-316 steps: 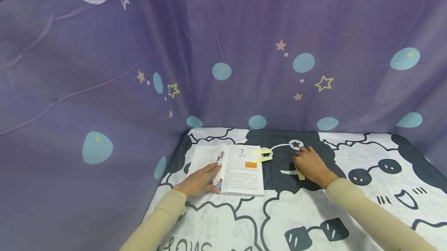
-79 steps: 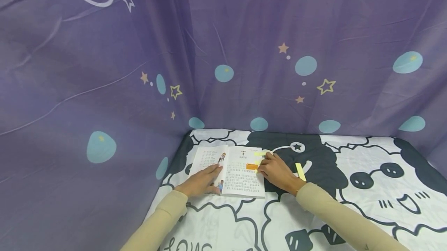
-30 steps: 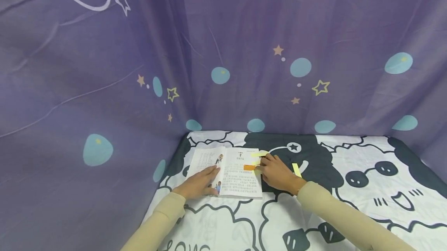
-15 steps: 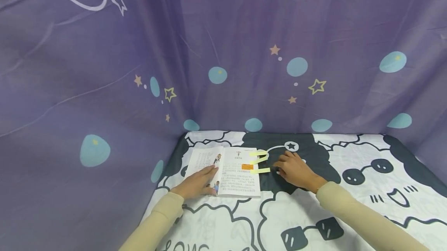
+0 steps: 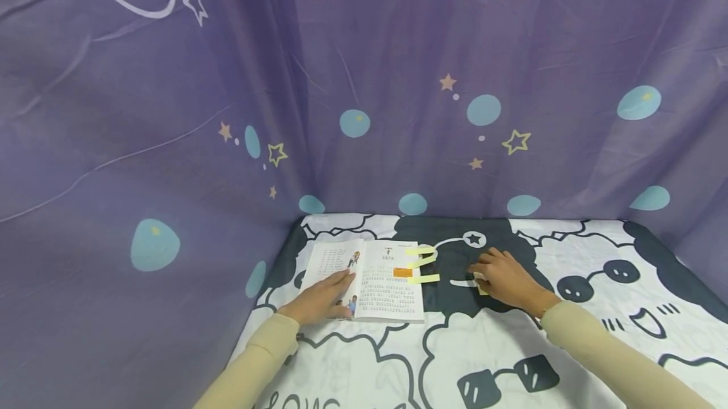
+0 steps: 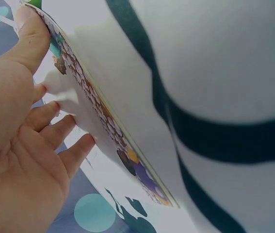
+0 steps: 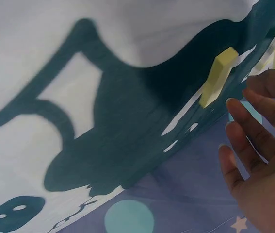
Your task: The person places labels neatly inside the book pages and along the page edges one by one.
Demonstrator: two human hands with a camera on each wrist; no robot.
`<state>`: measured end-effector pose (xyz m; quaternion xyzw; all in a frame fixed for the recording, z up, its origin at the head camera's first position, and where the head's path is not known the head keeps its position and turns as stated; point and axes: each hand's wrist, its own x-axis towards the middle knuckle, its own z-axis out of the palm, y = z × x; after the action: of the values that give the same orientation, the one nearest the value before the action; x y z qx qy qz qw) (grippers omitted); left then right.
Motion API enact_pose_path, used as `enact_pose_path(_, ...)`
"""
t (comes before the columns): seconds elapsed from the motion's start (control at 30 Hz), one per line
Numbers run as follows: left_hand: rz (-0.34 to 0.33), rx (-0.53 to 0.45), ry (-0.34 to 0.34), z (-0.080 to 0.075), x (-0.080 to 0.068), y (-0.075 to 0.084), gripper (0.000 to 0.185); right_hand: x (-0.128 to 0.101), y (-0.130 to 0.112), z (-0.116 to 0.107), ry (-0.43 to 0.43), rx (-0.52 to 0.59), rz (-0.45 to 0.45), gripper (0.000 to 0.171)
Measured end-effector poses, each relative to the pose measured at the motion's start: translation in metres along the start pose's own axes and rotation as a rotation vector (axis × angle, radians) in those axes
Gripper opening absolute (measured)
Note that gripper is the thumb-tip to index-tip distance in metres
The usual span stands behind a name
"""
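Paper is what my two hands are busy with here. My left hand [image 5: 321, 298] lies flat, fingers straight, on the left page of the open book [image 5: 366, 278], pinning it to the cartoon-printed cloth [image 5: 500, 346]; the left wrist view shows the same hand [image 6: 25, 141] spread against the page [image 6: 103, 126], thumb along the edge, holding nothing. Three yellow sticky tabs [image 5: 423, 263] jut from the right page's outer edge, one above another, beside an orange label [image 5: 402, 272]. My right hand [image 5: 506, 279] sits well to the right of the book, over the small pad of yellow tabs [image 5: 481, 289], which lies on the dark patch of the print. In the right wrist view the pad [image 7: 217, 77] lies bare on the cloth and my fingers [image 7: 253, 121] hover just beside it, loosely bent, gripping nothing; from the head view I cannot tell whether a fingertip already touches its top slip. I judge the pad to be very light and likely to skid on the smooth cloth, and each slip thin, limp and easily creased. The best hold, I reckon, is a fingertip pinch at the free, unglued end of the top slip, peeled back gently along its length. The purple star-patterned curtain [image 5: 398, 80] hangs behind everything.
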<state>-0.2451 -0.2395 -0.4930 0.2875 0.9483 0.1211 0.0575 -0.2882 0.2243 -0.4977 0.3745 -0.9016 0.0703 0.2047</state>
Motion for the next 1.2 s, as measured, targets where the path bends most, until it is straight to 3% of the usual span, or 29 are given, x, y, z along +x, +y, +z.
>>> enact_pose_path(0.27, -0.008, 0.003, -0.008, 0.001, -0.001, -0.001, 0.091, -0.010, 0.007, 0.001, -0.036, 0.018, 0.001, 0.018)
enact_pose_path(0.6, -0.002, -0.008, -0.008, -0.001, -0.002, 0.001, 0.091, -0.014, 0.009, 0.000, -0.071, 0.005, -0.027, 0.030)
enact_pose_path(1.2, -0.025, -0.003, -0.012, 0.000, 0.001, 0.000, 0.091, -0.016, 0.010, 0.001, -0.067, 0.017, -0.032, 0.028)
